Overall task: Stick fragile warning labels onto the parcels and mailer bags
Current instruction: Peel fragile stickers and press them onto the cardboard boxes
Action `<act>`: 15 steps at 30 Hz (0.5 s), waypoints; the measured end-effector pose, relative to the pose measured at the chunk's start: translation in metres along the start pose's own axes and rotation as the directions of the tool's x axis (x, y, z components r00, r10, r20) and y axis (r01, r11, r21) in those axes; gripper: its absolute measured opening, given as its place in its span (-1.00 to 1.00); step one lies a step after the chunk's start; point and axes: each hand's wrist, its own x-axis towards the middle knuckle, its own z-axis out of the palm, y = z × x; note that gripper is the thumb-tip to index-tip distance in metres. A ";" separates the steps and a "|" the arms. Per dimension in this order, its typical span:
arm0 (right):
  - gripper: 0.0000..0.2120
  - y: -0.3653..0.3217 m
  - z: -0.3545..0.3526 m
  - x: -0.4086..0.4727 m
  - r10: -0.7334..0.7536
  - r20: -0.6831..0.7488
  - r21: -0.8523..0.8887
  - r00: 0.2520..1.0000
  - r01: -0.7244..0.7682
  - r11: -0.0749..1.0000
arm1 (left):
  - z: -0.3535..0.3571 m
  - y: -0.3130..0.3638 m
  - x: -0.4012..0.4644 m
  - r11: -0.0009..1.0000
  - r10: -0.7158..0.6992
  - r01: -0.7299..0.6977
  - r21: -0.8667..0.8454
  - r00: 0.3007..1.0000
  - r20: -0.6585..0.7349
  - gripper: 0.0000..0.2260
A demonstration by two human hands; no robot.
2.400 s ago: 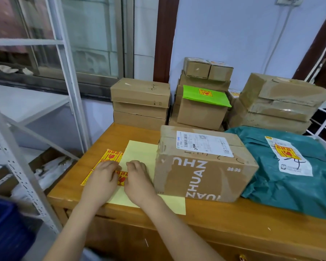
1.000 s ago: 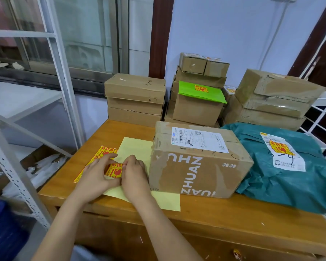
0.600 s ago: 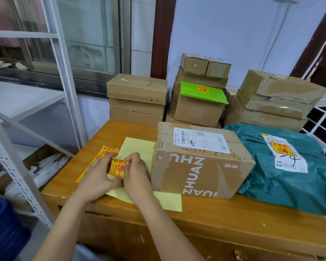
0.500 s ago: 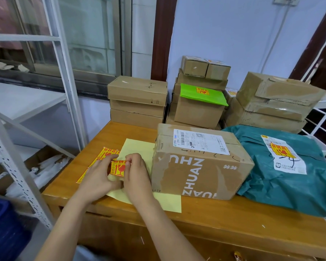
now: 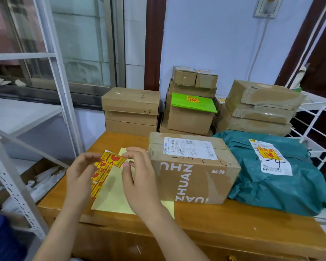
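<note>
The wooden desk point(image 5: 233, 223) is crowded along its back edge with stacked cardboard boxes point(image 5: 131, 112); bare wood shows only along the front edge. A taped parcel point(image 5: 192, 170) sits mid-desk, with a teal mailer bag point(image 5: 275, 185) touching its right side. Left of the parcel, above a yellow backing sheet point(image 5: 113, 194), the left hand point(image 5: 79, 176) and right hand point(image 5: 137, 178) pinch opposite ends of one fragile label point(image 5: 113, 159), lifted above the sticker strip point(image 5: 99, 176).
</note>
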 end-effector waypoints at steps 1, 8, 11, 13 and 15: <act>-0.79 -0.004 -0.007 0.001 0.002 -0.017 0.037 1.000 -0.002 0.999 | 0.001 0.011 0.001 0.998 0.036 -0.036 -0.058 0.999 0.003 -0.75; -0.74 -0.015 -0.064 0.009 -0.064 -0.139 0.123 0.988 0.081 0.989 | 0.026 0.078 -0.011 0.942 0.293 -0.218 -0.257 0.906 0.304 -0.81; -0.75 -0.008 -0.086 0.012 -0.061 -0.186 0.098 0.981 0.080 0.992 | 0.044 0.094 -0.017 0.948 0.316 -0.278 -0.155 0.884 0.346 -0.86; -0.77 -0.005 -0.099 0.012 -0.058 -0.209 0.083 0.976 0.077 0.994 | 0.055 0.101 -0.019 0.942 0.335 -0.324 -0.092 0.876 0.347 -0.85; -0.77 -0.004 -0.110 0.011 -0.053 -0.219 0.068 0.974 0.069 0.995 | 0.067 0.106 -0.020 0.940 0.334 -0.336 -0.061 0.869 0.364 -0.83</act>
